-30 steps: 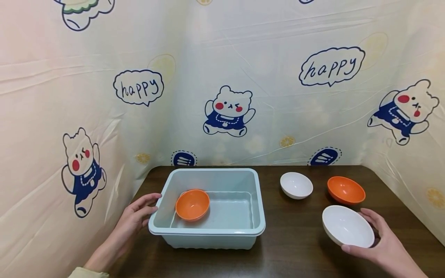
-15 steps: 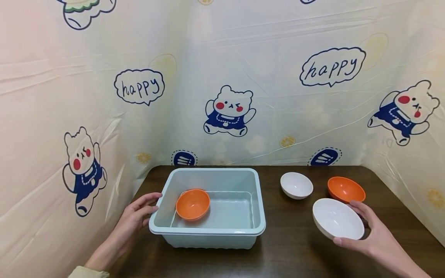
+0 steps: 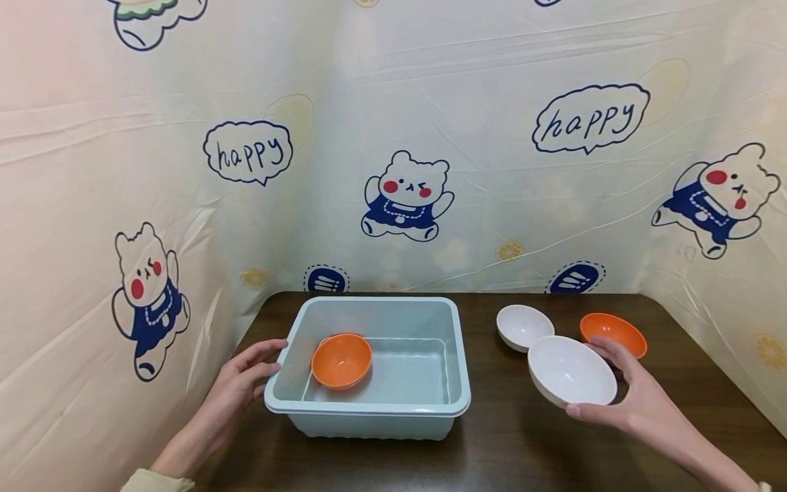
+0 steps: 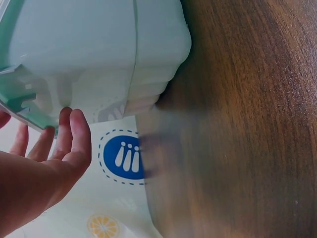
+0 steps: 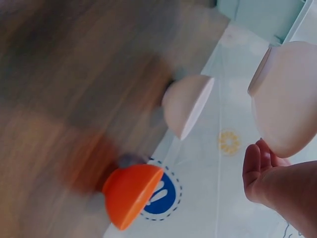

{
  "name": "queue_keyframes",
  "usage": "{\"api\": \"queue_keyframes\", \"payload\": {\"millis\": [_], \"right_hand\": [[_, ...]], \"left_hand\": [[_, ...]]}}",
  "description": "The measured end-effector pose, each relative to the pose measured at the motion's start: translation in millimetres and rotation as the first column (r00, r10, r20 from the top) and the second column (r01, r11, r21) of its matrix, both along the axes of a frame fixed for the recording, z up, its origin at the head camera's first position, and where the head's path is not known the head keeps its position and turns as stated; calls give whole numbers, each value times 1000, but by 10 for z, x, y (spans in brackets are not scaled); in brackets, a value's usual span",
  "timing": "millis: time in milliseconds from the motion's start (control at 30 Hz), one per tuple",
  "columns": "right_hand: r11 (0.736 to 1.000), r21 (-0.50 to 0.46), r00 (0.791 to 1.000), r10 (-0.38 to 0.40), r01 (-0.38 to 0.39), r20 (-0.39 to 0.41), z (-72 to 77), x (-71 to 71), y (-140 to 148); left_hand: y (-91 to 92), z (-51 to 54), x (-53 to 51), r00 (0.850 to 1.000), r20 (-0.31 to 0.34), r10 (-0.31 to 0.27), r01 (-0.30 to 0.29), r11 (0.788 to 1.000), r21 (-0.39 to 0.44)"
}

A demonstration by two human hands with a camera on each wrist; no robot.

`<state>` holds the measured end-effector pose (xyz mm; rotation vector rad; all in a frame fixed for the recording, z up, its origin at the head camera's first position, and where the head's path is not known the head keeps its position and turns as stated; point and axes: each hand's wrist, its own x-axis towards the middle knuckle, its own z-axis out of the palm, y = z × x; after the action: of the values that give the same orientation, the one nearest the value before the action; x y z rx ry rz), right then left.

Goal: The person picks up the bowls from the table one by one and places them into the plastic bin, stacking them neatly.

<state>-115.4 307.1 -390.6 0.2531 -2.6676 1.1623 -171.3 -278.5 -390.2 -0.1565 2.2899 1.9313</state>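
My right hand (image 3: pixel 627 389) pinches the rim of a large white bowl (image 3: pixel 572 372) between thumb and fingers, holding it above the table, tilted a little. In the right wrist view the underside of that bowl (image 5: pixel 287 99) shows above the hand (image 5: pixel 270 176). My left hand (image 3: pixel 236 383) touches the left rim of a pale blue-green tub (image 3: pixel 369 410), fingers loosely bent. The left wrist view has this hand (image 4: pixel 54 158) against the outer wall of the tub (image 4: pixel 89 54). Inside the tub, at its left, sits an orange bowl (image 3: pixel 341 362).
Behind the held bowl, a smaller white bowl (image 3: pixel 522 326) and another orange bowl (image 3: pixel 615 331) stand on the dark wooden table (image 3: pixel 504 437). A patterned cloth (image 3: pixel 479 205) hangs around the back and sides of the table.
My right hand has carried the large white bowl leftward and slightly away from me, and it now overlaps the small white bowl's lower edge. My left hand stays at the tub's rim.
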Motion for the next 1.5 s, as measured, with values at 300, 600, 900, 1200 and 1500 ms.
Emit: {"api": "queue_keyframes", "payload": {"millis": [300,600,900,1200,1500], "right_hand": [[996,-65,998,64,-62,19,165,-112,-133],[993,-76,995,96,-95,13,332,-214,-294],[986,-86,989,146,-144,9,460,-307,-493],[976,-61,977,211,-210,7,628,-425,-759],[964,-56,964,264,-262,31,741,-626,-1021]], "left_hand": [[7,-15,12,999,-52,-2,3,1000,22],[8,-40,14,999,-40,15,-14,1000,28],[6,-82,13,999,-29,14,-13,999,42],[5,-50,5,999,-48,1,1,999,51],[3,-27,3,998,-56,-2,5,999,47]]}}
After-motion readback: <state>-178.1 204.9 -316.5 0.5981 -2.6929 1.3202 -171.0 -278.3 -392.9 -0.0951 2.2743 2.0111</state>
